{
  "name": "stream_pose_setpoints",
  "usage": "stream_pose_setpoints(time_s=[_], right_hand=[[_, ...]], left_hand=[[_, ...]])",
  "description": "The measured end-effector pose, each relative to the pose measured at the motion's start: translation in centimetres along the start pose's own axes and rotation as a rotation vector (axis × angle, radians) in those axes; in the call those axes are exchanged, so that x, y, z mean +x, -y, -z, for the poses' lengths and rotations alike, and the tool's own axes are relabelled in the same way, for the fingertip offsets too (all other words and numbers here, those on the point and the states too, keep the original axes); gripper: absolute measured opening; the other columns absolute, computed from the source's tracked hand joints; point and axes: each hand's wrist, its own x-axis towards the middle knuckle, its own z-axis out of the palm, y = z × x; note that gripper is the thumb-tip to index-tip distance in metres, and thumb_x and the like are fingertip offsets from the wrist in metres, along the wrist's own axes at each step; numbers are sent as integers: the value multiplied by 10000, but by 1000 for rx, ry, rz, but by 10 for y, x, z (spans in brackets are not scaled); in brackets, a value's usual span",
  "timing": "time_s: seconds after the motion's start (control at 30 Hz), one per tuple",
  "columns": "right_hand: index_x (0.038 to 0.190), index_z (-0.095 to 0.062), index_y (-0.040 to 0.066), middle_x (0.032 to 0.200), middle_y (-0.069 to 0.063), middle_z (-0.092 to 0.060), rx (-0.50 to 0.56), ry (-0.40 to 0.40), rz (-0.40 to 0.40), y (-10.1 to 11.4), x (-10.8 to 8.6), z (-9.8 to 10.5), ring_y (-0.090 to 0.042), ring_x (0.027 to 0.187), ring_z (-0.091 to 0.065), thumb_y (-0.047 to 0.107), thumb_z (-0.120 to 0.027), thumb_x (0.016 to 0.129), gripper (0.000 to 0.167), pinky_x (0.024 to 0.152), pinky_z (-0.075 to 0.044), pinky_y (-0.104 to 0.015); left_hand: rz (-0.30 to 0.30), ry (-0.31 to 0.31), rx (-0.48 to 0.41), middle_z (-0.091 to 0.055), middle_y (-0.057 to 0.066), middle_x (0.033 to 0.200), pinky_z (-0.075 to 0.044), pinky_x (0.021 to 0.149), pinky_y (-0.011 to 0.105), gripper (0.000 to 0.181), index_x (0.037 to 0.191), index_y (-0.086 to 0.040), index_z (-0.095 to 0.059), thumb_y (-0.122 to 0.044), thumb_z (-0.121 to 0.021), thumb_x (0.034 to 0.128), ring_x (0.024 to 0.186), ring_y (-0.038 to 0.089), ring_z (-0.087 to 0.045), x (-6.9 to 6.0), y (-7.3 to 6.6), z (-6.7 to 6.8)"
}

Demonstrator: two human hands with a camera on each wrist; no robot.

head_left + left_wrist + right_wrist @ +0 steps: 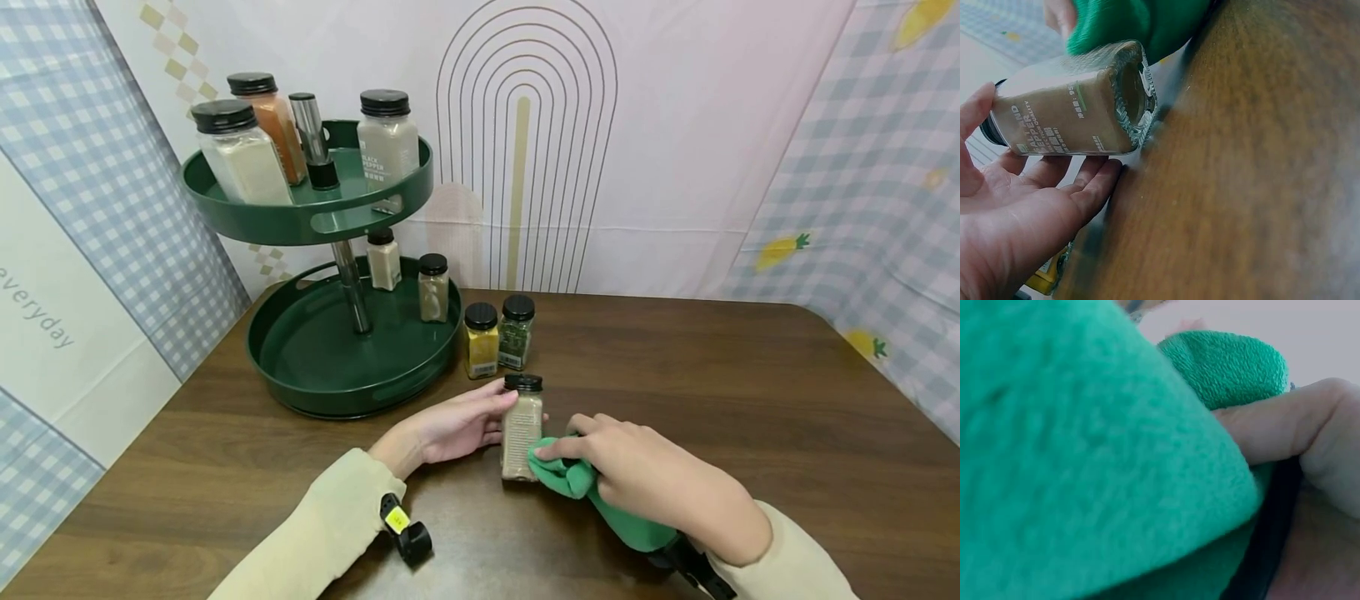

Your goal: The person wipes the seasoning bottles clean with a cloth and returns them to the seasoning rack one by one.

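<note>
Near the middle of the table, my left hand [467, 423] grips a square glass spice jar [522, 433] with a black lid and light brown powder inside. In the left wrist view the jar [1063, 115] has printed lettering on its side, and the thumb and fingers hold it near the lid. My right hand [637, 467] holds a bunched green cloth [566, 475] against the jar's lower right side. Much of the right wrist view is filled by the cloth [1097, 462], which hides the jar there.
Behind the hands stand a yellow-filled jar [482, 343] and a green-herb jar [516, 333]. A two-tier green turntable rack [315, 367] at the left carries several jars and a metal grinder-like cylinder [311, 133]. Wooden table [712, 375] extends to the right.
</note>
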Motion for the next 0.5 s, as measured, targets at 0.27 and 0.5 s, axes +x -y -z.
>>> stream_pose_setpoints(time_s=[0.27, 0.5], right_hand=[[1132, -664, 306, 840, 90, -498, 20, 74, -8, 3, 0, -2, -90, 700, -419, -150, -504, 777, 600, 552, -328, -231], [1140, -655, 335, 786, 121, -459, -5, 74, 52, 4, -3, 0, -62, 681, -398, -143, -519, 763, 625, 557, -308, -213]], left_hand=[[9, -41, -13, -419, 201, 1412, -280, 1095, 383, 669, 1468, -139, -28, -264, -456, 970, 1248, 230, -472, 0, -1, -1], [-9, -50, -14, -461, 216, 1374, -331, 1044, 361, 592, 1439, -166, -121, -234, -451, 953, 1167, 195, -527, 1, -1, -1]])
